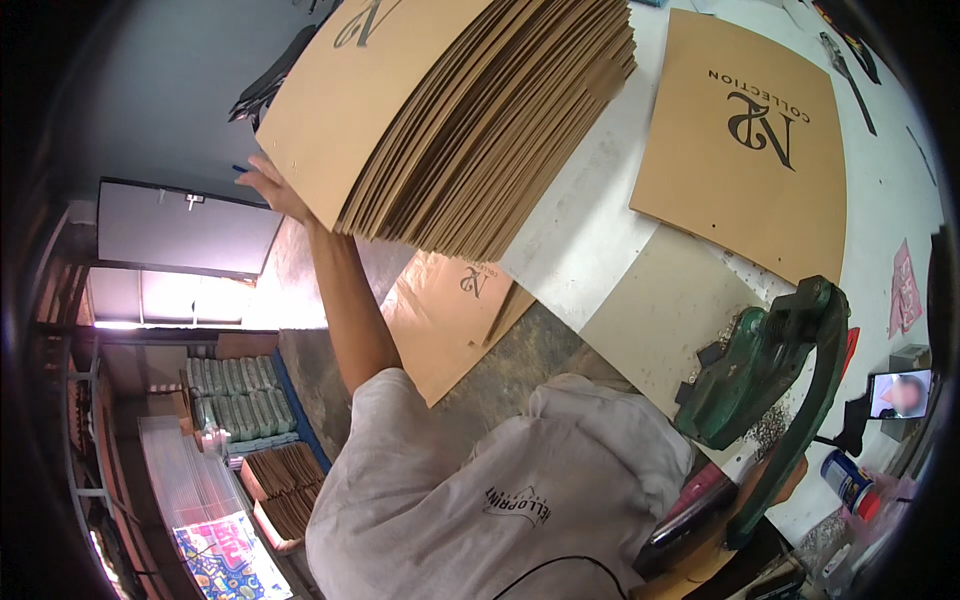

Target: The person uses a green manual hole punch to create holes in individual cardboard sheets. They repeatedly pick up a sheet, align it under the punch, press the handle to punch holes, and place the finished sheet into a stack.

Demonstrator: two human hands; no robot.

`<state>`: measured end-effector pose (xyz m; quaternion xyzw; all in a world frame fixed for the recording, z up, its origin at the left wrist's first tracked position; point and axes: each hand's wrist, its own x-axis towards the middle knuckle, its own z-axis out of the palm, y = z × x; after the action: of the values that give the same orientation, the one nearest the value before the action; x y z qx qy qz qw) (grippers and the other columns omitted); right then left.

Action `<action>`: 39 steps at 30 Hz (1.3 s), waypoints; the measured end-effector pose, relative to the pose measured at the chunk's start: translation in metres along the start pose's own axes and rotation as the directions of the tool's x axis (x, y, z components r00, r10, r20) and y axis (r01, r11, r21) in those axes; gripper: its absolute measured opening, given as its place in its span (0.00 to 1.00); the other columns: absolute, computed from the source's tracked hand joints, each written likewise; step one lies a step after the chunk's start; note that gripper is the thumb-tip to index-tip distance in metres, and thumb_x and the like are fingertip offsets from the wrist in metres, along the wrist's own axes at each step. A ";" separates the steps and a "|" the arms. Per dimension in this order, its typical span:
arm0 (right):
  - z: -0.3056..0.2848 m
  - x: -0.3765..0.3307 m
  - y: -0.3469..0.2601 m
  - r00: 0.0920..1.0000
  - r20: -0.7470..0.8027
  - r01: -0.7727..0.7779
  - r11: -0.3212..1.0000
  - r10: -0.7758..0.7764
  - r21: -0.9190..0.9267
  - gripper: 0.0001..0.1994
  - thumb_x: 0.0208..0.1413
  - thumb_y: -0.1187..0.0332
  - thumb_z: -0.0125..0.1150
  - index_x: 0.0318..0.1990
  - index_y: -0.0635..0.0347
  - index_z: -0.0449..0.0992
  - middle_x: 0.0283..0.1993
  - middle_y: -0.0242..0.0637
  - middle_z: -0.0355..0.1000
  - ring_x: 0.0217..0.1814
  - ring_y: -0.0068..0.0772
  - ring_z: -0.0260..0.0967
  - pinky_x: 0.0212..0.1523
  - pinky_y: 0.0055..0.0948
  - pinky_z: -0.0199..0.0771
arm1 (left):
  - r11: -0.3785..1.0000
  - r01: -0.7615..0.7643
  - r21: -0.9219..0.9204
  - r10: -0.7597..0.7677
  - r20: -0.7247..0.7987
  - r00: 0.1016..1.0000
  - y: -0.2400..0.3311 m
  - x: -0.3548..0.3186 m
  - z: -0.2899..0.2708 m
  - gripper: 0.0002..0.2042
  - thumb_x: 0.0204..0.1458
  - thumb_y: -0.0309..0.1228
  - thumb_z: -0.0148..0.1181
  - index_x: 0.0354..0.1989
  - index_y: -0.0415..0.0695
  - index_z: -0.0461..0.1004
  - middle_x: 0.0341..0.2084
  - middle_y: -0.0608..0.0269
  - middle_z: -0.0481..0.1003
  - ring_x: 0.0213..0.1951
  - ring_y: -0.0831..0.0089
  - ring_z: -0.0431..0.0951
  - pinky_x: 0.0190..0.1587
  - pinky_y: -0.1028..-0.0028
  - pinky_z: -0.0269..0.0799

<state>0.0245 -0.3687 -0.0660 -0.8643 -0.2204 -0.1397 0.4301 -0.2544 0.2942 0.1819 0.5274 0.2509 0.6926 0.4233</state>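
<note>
Above the left hand (268, 185) a thick stack of brown printed cardboard sheets (450, 110) fills the upper middle of the view, tilted up off the white worktable (585, 230), its layered edges fanned toward the lower right. The left hand presses flat against the stack's left edge, fingers spread open along the cardboard, with the bare forearm running down to a grey-white hooded sweatshirt (500, 490). The right hand is hidden, so whether it grips the stack cannot be told.

Far right of the hand, a single brown cardboard sheet with a dark printed emblem (745, 150) lies flat on the table. Below the stack, to the hand's lower right, another brown printed sheet (450, 320) rests at an angle. Well to the lower right stands a green cast-metal hand press (770, 380), with metal scraps around its base. Beyond it, near the table's right edge, sit a small phone with a lit screen (900, 392) and a blue can with a red cap (850, 483)
</note>
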 end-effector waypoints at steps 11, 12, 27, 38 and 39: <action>0.008 0.007 -0.020 0.998 -0.037 0.035 0.987 -0.041 -0.156 0.15 0.63 0.65 0.67 0.48 0.70 0.80 0.42 0.48 0.77 0.46 0.50 0.75 0.48 0.44 0.75 | 0.743 0.215 -0.634 0.406 0.682 0.608 -0.022 0.032 -0.085 0.37 0.74 0.56 0.28 0.77 0.34 0.49 0.74 0.47 0.60 0.73 0.56 0.63 0.69 0.55 0.71; 0.006 0.001 -0.017 0.999 -0.054 -0.004 0.987 -0.004 -0.158 0.18 0.61 0.61 0.67 0.48 0.70 0.80 0.43 0.47 0.78 0.47 0.50 0.74 0.49 0.45 0.74 | 0.866 -0.027 -0.499 0.323 0.516 0.793 -0.023 0.005 -0.066 0.37 0.74 0.55 0.29 0.77 0.34 0.46 0.75 0.47 0.57 0.74 0.56 0.61 0.71 0.55 0.68; 0.012 -0.008 -0.013 1.000 0.003 0.012 0.992 -0.012 -0.126 0.19 0.61 0.60 0.67 0.48 0.70 0.80 0.43 0.48 0.77 0.46 0.53 0.74 0.48 0.46 0.74 | 0.592 -0.535 0.603 0.497 0.250 0.831 0.001 -0.138 0.046 0.48 0.66 0.54 0.59 0.76 0.24 0.45 0.71 0.36 0.59 0.69 0.56 0.66 0.69 0.61 0.65; 0.012 -0.005 -0.018 1.000 0.012 0.029 0.991 -0.027 -0.130 0.18 0.62 0.61 0.67 0.47 0.70 0.80 0.42 0.48 0.77 0.45 0.53 0.74 0.48 0.46 0.74 | 0.817 -0.300 0.493 0.325 0.038 0.945 0.023 -0.148 0.067 0.39 0.68 0.42 0.61 0.74 0.24 0.52 0.51 0.47 0.76 0.54 0.68 0.78 0.56 0.71 0.73; 0.011 -0.005 -0.019 0.999 0.012 0.033 0.991 -0.032 -0.133 0.18 0.62 0.61 0.67 0.47 0.70 0.80 0.42 0.48 0.77 0.45 0.53 0.74 0.48 0.45 0.74 | 0.823 -0.301 0.481 0.333 0.020 0.943 0.022 -0.147 0.066 0.38 0.68 0.42 0.62 0.74 0.24 0.52 0.49 0.48 0.77 0.51 0.69 0.79 0.54 0.72 0.74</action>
<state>0.0115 -0.3506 -0.0617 -0.8879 -0.2269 -0.1569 0.3682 -0.1866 0.1511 0.1442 0.6268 0.3363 0.6865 0.1507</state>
